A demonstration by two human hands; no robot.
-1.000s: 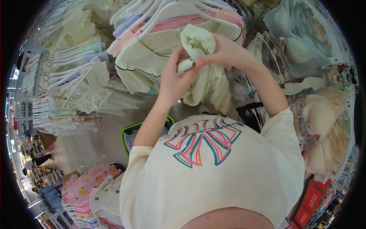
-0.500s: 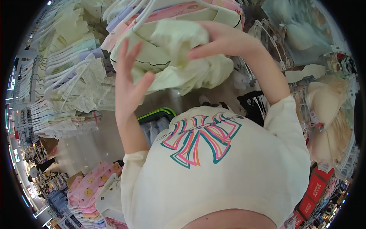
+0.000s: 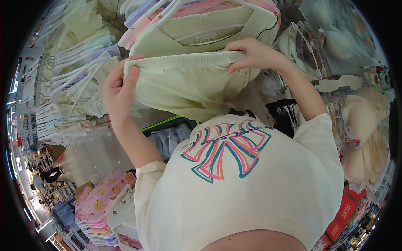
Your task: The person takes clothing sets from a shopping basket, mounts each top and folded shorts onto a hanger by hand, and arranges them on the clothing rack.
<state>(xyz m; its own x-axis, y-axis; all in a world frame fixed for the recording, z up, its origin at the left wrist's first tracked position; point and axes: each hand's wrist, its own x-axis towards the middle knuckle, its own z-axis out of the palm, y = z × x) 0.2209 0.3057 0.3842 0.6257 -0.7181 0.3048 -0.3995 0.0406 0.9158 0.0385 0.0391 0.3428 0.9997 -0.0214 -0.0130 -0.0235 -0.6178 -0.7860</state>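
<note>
Pale green elastic-waist pants point(image 3: 180, 81) are stretched sideways in front of me, waistband uppermost. My left hand point(image 3: 119, 90) is closed on one end of the waistband, its thumb on the near side. At the other end my right hand point(image 3: 255, 54) pinches the band between thumb and fingers. The cloth below hangs in loose folds, and its lower part is partly hidden by my chest. Just behind the waistband hangs a matching pale green top point(image 3: 205, 27) with a dark wavy trim line, on a white hanger point(image 3: 171, 12).
Racks of light-coloured clothes on white hangers point(image 3: 79, 79) line the left. Beige underwear point(image 3: 356, 121) hangs at the right. Below the pants, a dark case with a green edge point(image 3: 167, 125) holds plastic-wrapped items. Folded pink garments point(image 3: 102, 194) hang at lower left.
The bunched pale green cloth has been spread out to show its waistband. My left hand, open before, has closed on one end; my right hand has shifted right to the other end.
</note>
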